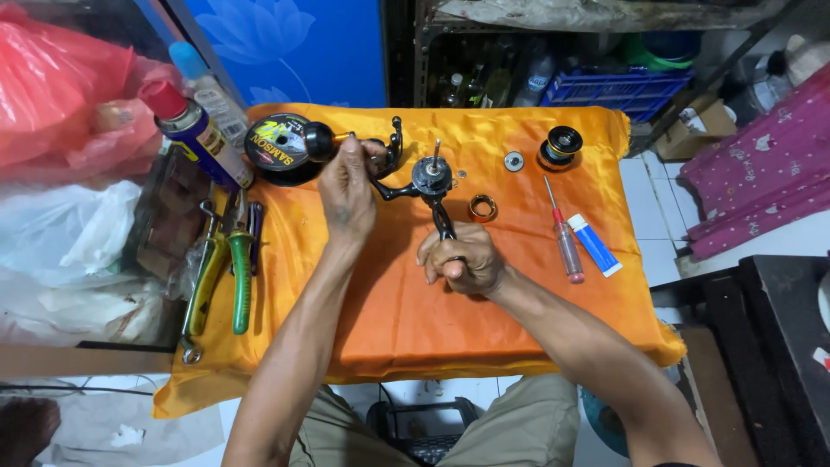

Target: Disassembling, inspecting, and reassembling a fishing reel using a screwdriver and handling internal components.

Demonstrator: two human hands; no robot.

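A black fishing reel body [430,180] with a bare shaft sticking up stands over the orange cloth [389,311]. My right hand [458,262] is closed around the reel's foot at the near end. My left hand [347,192] grips the reel's crank handle, whose black knob [317,141] sticks out to the left. A small orange ring [482,207] lies just right of the reel. A black spool with yellow trim [561,146] and a round metal washer [513,161] lie further right.
A line spool disc [275,147] and spray cans [194,130] sit at the left. Green-handled pliers [226,268] lie on the cloth's left edge. A red-handled screwdriver [564,238] and a blue-white tube [594,245] lie right. Plastic bags crowd the left; a shelf stands behind.
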